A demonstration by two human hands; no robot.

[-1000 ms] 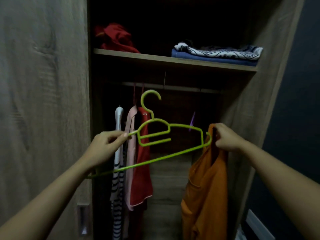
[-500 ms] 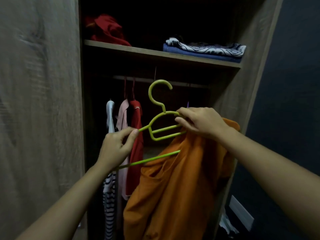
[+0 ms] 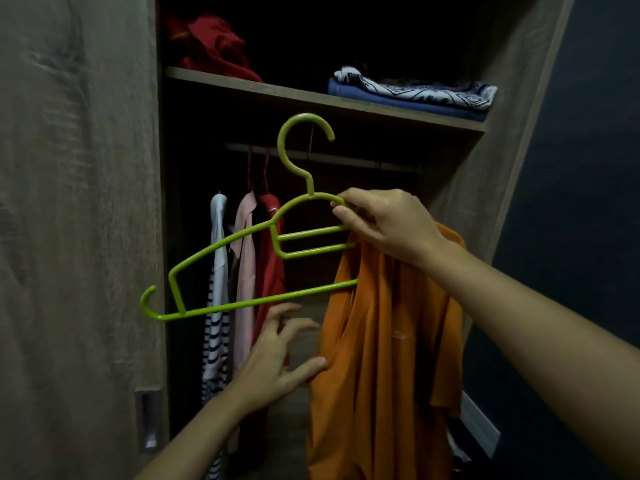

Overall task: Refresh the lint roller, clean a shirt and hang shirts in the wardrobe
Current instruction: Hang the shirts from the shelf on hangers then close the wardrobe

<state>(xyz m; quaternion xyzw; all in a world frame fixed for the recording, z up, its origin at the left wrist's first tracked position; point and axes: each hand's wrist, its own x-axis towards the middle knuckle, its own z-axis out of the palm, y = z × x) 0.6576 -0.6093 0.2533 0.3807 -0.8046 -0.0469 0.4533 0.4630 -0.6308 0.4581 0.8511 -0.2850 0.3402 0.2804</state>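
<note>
Before the open wardrobe (image 3: 311,95), the right hand (image 3: 384,226) grips the green hanger (image 3: 242,303) by its top arm just beside the upright hook. The orange shirt (image 3: 384,341) hangs from that end. The left hand (image 3: 273,362) is spread open below the hanger's bar, its thumb touching the shirt's edge.

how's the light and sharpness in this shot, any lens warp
Head view: dim overall, near black above the shelf; green hanger and orange shirt read clearly; left hand slightly soft; wide-angle lens leans the sides of the wardrobe inward.
</note>
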